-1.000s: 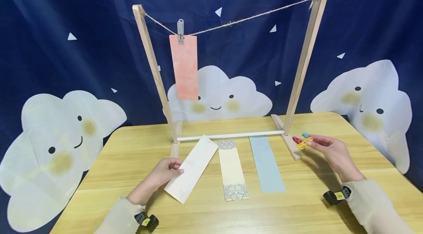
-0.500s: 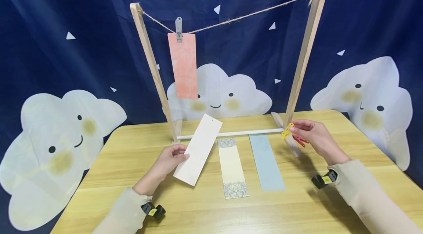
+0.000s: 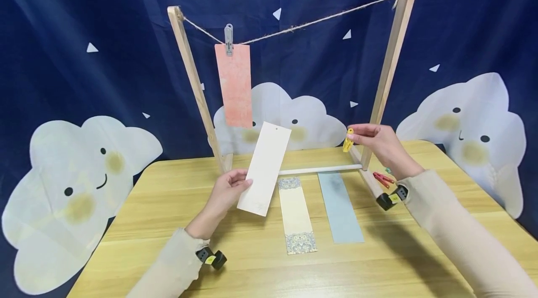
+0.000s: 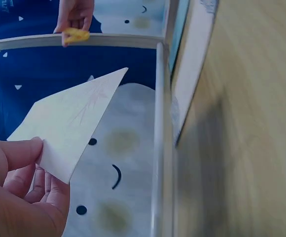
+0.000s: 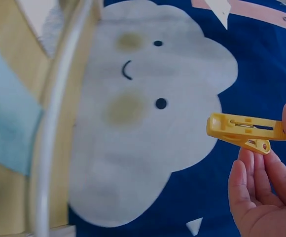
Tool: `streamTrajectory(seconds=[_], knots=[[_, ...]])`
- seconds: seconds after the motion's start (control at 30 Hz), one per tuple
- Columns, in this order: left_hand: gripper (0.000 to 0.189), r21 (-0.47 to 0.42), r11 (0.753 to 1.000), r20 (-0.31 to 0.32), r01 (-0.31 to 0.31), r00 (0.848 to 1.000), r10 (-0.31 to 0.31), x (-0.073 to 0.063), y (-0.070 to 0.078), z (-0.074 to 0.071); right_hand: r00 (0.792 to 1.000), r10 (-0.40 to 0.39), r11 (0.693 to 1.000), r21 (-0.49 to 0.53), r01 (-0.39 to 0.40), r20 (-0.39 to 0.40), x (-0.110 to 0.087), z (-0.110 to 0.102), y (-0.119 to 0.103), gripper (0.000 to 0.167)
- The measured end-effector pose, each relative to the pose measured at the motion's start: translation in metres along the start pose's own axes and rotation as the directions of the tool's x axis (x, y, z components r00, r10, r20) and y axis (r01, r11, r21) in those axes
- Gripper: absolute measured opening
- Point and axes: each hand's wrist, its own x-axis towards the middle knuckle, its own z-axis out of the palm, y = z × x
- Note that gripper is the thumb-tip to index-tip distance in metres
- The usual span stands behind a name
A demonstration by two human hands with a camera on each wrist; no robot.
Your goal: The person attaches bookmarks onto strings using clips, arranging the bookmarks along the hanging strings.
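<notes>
My left hand (image 3: 227, 190) pinches a white bookmark (image 3: 265, 167) by its left edge, holding it tilted above the table. A small hole shows near the bookmark's top, and a faint plant drawing shows on it in the left wrist view. Between thumb and fingers, my right hand (image 3: 378, 144) pinches a yellow clothespin (image 5: 244, 129) in front of the frame's right post. A twine line (image 3: 311, 24) spans the wooden frame (image 3: 392, 60). From its left part hangs a pink bookmark (image 3: 235, 88), held by a grey clothespin (image 3: 229, 40).
On the table (image 3: 294, 279) lie a cream bookmark (image 3: 294, 211) with patterned ends and a light blue bookmark (image 3: 340, 209). A red clothespin (image 3: 383, 180) and a partly hidden green one (image 3: 388, 170) lie by the frame's right foot. A white rod (image 3: 319, 170) joins the posts low down.
The white bookmark has risen off the table and moved right. My right hand has let go of the red and green clothespins and moved up and left with the yellow one.
</notes>
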Motion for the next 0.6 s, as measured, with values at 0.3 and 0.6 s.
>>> streamTrajectory(seconds=[0.3, 0.6], knots=[[0.025, -0.105, 0.994, 0.012, -0.038, 0.999, 0.040, 0.011, 0.022, 0.014, 0.999, -0.054, 0.993, 0.108, 0.053, 0.008, 0.020, 0.006, -0.035, 0.025], [0.024, -0.126, 0.988, -0.006, -0.094, 0.996, 0.094, 0.024, 0.048, 0.025, 0.997, -0.071, 0.992, 0.103, 0.070, 0.007, 0.036, 0.012, -0.078, 0.035]])
